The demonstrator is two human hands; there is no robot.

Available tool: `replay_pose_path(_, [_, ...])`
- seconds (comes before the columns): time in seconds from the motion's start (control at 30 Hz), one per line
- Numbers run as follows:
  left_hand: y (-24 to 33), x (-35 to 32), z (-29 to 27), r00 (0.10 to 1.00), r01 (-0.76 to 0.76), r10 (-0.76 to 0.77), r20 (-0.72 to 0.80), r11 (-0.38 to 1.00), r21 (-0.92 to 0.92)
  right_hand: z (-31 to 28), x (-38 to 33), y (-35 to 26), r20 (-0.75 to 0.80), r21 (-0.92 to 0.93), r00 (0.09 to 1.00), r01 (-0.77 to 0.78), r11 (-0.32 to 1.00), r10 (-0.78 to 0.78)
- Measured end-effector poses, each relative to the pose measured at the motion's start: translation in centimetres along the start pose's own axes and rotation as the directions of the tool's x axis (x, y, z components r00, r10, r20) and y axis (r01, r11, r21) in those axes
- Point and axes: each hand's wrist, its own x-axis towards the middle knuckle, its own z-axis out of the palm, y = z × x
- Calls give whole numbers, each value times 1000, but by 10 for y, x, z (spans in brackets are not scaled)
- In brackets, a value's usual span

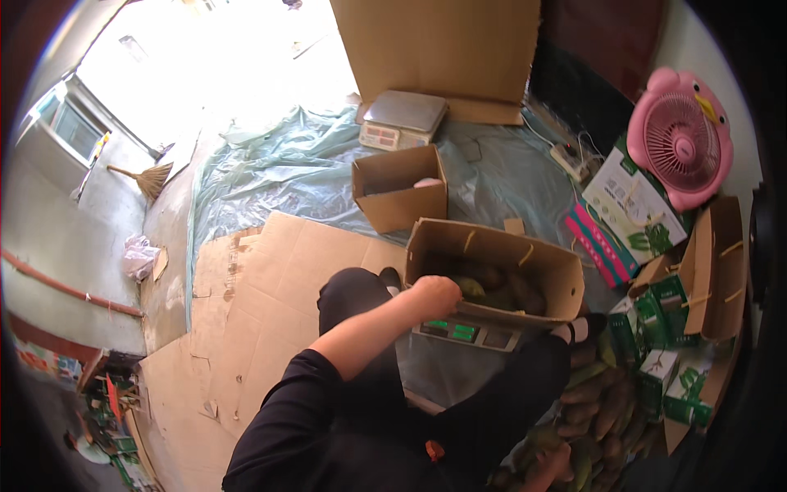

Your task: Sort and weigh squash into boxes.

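Note:
My left hand (pixel 437 297) is closed over the near left rim of an open cardboard box (pixel 566 283); its fingertips are hidden. Inside that box lie several long, brown-green fruits or roots (pixel 492 283), whose kind I cannot make out. The box rests on a scale with a lit green display (pixel 463 331), between my legs. At the lower right, my right hand (pixel 553 467) is down in a pile of the same brown-green produce (pixel 602 402). Its fingers are partly hidden and blurred, so whether it grips a piece is unclear.
A smaller open carton (pixel 402 217) and another scale (pixel 406 115) stand beyond the box on plastic sheeting (pixel 279 176). Flattened cardboard (pixel 270 312) covers the floor to the left. On the right are a pink fan (pixel 682 143), green-white cartons (pixel 664 312) and a power strip (pixel 568 161).

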Motion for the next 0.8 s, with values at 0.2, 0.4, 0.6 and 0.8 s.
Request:
replay_pose_path(0.2, [4, 11, 9, 996, -73, 68, -51, 993, -91, 46, -144, -184, -57, 35, 942, 332, 942, -330])
replay_pose_path(0.4, [4, 11, 8, 992, -110, 104, -72, 990, -90, 89, -178, -249, 387, 507, 488, 597, 622, -783])
replay_pose_path(0.6, [-7, 15, 25, 977, -148, 130, -169, 984, -95, 207, -184, -257, 687, 264, 431, 602, 753, -585])
replay_pose_path(0.8, [-3, 11, 10, 988, -91, 82, -134, 994, -58, 175, -123, -225, 450, 72, 565, 749, 659, -692])
